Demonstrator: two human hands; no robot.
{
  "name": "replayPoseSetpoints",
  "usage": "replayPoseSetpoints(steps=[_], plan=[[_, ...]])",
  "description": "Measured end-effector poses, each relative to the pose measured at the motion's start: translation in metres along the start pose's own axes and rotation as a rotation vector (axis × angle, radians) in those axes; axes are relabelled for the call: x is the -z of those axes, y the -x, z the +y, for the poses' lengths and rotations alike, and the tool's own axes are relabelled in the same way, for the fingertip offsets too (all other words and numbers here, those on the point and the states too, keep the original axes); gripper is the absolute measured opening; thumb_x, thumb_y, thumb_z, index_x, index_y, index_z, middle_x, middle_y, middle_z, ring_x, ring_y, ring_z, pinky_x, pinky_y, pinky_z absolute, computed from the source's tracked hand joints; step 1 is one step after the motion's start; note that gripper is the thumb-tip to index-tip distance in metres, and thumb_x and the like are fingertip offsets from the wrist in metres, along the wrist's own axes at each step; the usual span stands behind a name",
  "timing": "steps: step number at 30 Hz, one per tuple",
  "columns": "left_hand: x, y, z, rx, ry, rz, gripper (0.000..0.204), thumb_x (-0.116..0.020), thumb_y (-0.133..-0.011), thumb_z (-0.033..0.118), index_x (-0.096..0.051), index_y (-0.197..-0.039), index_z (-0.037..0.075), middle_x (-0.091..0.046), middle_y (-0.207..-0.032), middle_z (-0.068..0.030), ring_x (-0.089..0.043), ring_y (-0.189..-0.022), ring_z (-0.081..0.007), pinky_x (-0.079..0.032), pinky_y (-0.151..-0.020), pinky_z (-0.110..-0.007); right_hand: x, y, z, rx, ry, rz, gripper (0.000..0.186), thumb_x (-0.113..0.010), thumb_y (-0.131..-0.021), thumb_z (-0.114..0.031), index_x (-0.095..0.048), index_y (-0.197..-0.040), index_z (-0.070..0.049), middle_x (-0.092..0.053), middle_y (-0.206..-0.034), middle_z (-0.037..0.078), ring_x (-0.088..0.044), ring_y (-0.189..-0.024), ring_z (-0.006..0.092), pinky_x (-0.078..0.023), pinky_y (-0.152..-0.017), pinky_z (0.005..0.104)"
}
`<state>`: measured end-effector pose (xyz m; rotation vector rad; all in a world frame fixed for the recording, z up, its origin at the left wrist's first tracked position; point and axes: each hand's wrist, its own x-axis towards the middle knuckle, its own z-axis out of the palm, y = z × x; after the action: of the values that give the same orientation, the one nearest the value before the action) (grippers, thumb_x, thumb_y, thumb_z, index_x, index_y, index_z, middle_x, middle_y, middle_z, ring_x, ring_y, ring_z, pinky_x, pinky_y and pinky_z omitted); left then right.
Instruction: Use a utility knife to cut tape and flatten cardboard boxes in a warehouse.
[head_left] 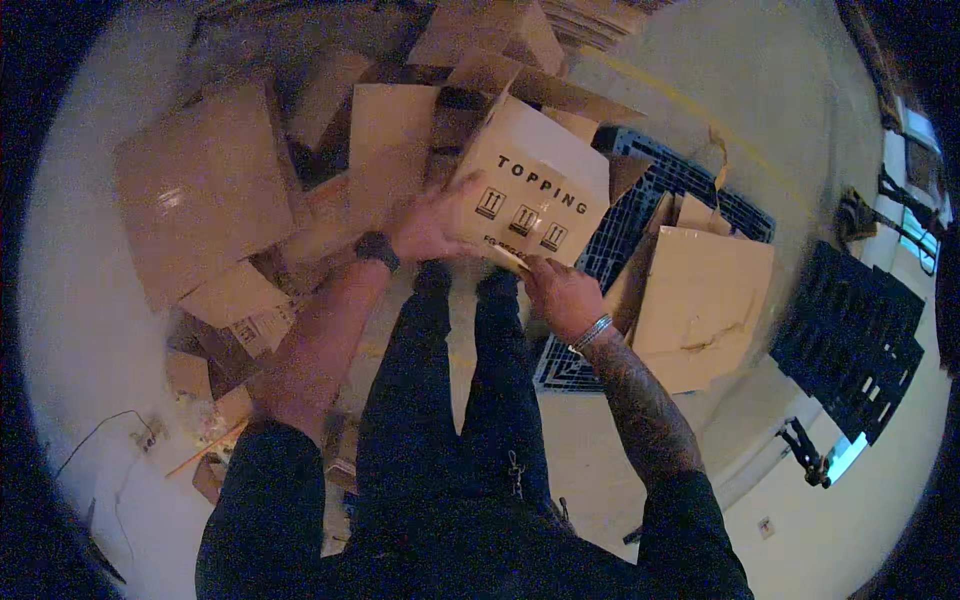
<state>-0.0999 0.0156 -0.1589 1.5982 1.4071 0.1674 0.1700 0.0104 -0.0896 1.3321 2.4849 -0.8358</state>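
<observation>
Smooth, matt cardboard makes up the printed carton [535,180] at centre and the big box [205,185] at left, the latter catching a glossy patch. The latticed pallet [650,163] right of centre looks like dull plastic; the bracelet [590,334] is shiny metal, the trousers [410,385] matt cloth

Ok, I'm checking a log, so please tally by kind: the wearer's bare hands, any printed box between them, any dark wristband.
Bare hands: 2 (left hand, right hand)
Printed box: 1
Dark wristband: 1
Total: 4
</observation>
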Motion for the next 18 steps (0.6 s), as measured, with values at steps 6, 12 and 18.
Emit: replayPoseSetpoints(steps=[6,12,18], plan=[[-0.005,0.005,-0.012,-0.048,0.058,0.050,0.109,-0.081,-0.069,0.050,-0.018,-0.154,0.026,-0.047,-0.143,-0.0187,-0.056,-0.117,-0.0413,-0.048,-0.097,-0.046,0.007,0.020,0.000,0.004,-0.074,-0.105,0.027,-0.051,-0.097,-0.030,-0.057,-0.109,-0.008,-0.068,-0.094,0.017,-0.068,-0.073,0.0359,-0.056,-0.061,0.0470],[-0.010,0.004,-0.011,-0.074,0.071,0.105,0.109,-0.081,-0.070,0.047,-0.016,-0.155,0.026,-0.050,-0.141,-0.0173,-0.057,-0.118,-0.0397,-0.048,-0.098,-0.046,-0.010,0.025,0.007,-0.020,-0.010,-0.131,0.025,-0.051,-0.097,-0.030,-0.058,-0.108,-0.009,-0.068,-0.090,0.016,-0.068,-0.074,0.0349,-0.056,-0.061,0.0453],[-0.010,0.005,-0.014,-0.054,0.049,0.102,0.110,-0.082,-0.069,0.046,-0.015,-0.155,0.027,-0.051,-0.140,-0.0192,-0.057,-0.118,-0.0400,-0.048,-0.097,-0.045,-0.016,0.013,0.005,0.014,-0.019,-0.096,0.022,-0.052,-0.096,-0.029,-0.059,-0.106,-0.011,-0.067,-0.088,0.014,-0.068,-0.075,0.0333,-0.057,-0.061,0.0447]])
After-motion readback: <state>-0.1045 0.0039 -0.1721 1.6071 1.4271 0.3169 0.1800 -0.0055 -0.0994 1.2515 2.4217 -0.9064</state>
